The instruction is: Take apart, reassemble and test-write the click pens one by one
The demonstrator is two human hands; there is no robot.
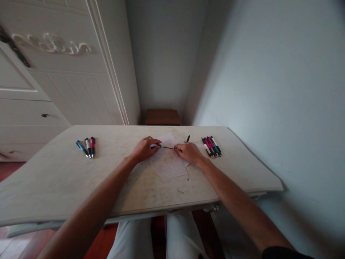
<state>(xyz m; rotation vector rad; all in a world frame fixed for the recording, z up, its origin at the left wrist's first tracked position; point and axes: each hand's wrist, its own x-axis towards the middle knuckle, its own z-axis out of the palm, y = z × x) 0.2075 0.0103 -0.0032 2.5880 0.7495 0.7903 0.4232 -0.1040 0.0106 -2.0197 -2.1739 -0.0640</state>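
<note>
Over the written paper sheets, my left hand pinches a short dark pen part with a pale tip. My right hand is closed on a thin dark pen refill, whose end points at the part in my left hand. I cannot tell whether the two pieces touch. Just beyond my right knuckles a black pen piece sticks up into view, its lower part hidden by the hand.
To the left on the white table lie three pens, blue, white and pink. Several pens lie side by side at the right. Small scraps are near the front. A white cabinet and a wall flank the table.
</note>
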